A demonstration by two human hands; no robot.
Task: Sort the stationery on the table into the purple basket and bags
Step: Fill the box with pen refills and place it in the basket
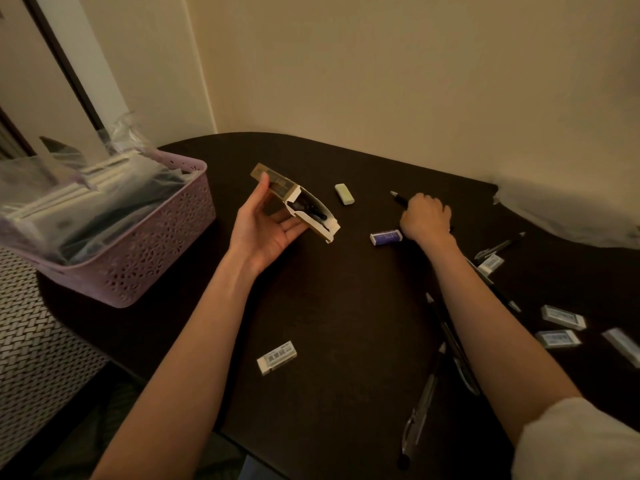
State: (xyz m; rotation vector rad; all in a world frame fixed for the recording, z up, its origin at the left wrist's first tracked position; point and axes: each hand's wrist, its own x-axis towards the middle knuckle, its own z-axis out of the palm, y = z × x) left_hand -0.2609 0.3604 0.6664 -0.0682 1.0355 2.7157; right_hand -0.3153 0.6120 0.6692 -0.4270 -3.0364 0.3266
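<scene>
Gripping a pen [398,198], the right hand [426,216] lies beside a purple eraser [386,236].

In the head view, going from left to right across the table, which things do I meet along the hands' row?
Purple basket → left hand holding the open card box → green eraser → blue eraser → right hand gripping a black pen.

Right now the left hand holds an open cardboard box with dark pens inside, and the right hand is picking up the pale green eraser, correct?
Not quite. The head view shows the right hand gripping a black pen; the pale green eraser lies untouched on the dark table. The left hand does hold the open cardboard box of dark pens.
</scene>
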